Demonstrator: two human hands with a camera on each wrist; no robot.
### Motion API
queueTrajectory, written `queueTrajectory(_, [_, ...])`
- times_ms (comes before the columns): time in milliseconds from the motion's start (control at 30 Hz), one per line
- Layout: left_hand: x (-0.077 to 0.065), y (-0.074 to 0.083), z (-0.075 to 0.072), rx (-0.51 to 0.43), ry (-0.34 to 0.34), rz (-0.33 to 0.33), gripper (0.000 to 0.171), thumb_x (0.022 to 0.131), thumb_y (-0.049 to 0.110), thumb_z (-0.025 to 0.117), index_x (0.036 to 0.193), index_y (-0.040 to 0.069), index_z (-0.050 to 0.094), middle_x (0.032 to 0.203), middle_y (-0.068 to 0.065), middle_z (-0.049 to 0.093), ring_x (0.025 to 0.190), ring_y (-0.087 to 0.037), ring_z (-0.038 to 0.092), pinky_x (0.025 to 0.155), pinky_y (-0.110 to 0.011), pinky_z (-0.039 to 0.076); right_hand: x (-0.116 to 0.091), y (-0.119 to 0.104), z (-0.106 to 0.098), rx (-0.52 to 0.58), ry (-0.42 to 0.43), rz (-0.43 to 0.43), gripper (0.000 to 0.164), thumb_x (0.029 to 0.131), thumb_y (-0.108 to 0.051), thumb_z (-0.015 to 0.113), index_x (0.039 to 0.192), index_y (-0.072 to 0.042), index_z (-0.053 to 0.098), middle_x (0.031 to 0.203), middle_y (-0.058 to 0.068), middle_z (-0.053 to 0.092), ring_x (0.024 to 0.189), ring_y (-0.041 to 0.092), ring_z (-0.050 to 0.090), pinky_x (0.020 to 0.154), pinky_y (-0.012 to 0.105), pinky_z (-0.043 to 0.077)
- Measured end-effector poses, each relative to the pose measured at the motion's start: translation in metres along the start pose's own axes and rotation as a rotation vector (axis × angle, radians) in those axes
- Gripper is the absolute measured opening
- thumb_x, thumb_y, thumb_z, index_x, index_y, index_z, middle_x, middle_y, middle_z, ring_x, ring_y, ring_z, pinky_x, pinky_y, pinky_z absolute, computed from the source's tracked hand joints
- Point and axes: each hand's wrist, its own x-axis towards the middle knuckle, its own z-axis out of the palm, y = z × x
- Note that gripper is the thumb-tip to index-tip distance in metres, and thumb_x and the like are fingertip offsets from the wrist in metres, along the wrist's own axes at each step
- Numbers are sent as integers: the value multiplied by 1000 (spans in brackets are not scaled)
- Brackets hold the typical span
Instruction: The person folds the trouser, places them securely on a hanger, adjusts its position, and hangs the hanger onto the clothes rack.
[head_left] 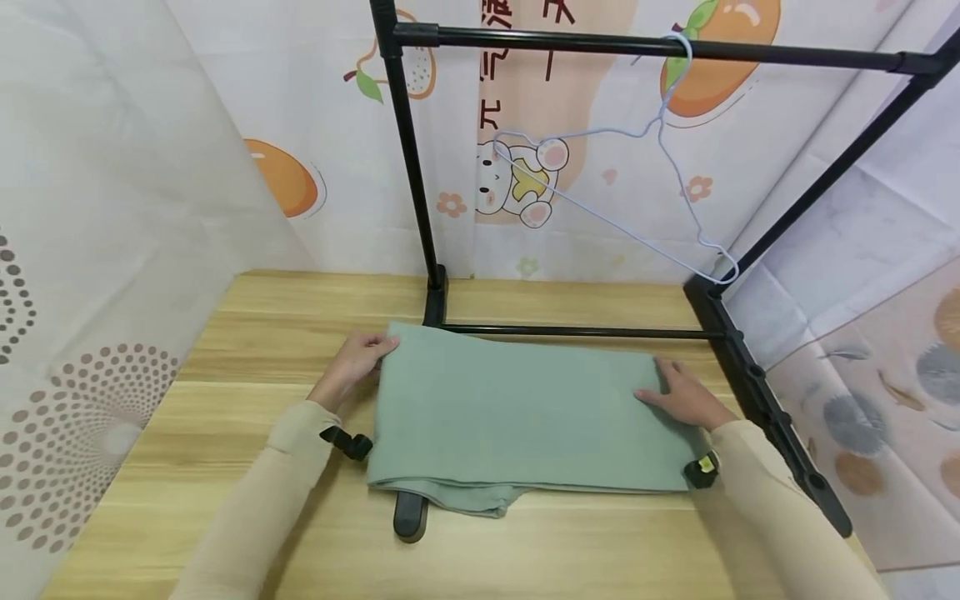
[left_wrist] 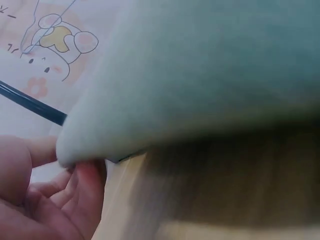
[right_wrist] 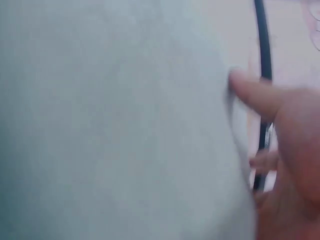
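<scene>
Presently, a folded sage-green cloth (head_left: pixel 517 417) lies on a light wooden table (head_left: pixel 585 558), between the two hands and across the left foot (head_left: pixel 409 517) of a black tubular rack (head_left: pixel 555 39). The rounded end of this foot comes out from beneath the near edge, where also a small loose fold of the fabric shows. The left hand (head_left: pixel 354 368) pinches the far left corner of the cloth: its thumb is above and the other fingers are below, with narrow spacing. In the left wrist view, a dark shadow is seen under that edge. The right hand (head_left: pixel 681 393) is at the far right corner; its thumb rests on the cloth and stands apart from the other fingers, which are at the side edge. Whether they grip the fabric, I cannot tell, because the right wrist view is blurred. Above the cloth, a pale blue wire hanger (head_left: pixel 662 117) hangs by its hook from the top bar of the rack, before a white printed curtain (head_left: pixel 645 183).
</scene>
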Motion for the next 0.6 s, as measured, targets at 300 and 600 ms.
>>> queueTrajectory(300, [-37,-24,2,-3,-309,32,59,99,37,55,133,-10,49,105,-14,70,84,-15,69,78,-34,58,-30,16,-22,391,-184,178,104,93,-44,63,148,16,-2,144,46,24,130,56,36,102,64,39])
queueTrajectory(600, [-58,-26,6,-11,-371,91,43,99,25,57,122,-12,55,91,-6,72,78,-14,69,69,-33,58,-30,24,-23,545,-221,222,78,94,-28,64,142,18,23,134,33,45,113,31,55,91,42,51])
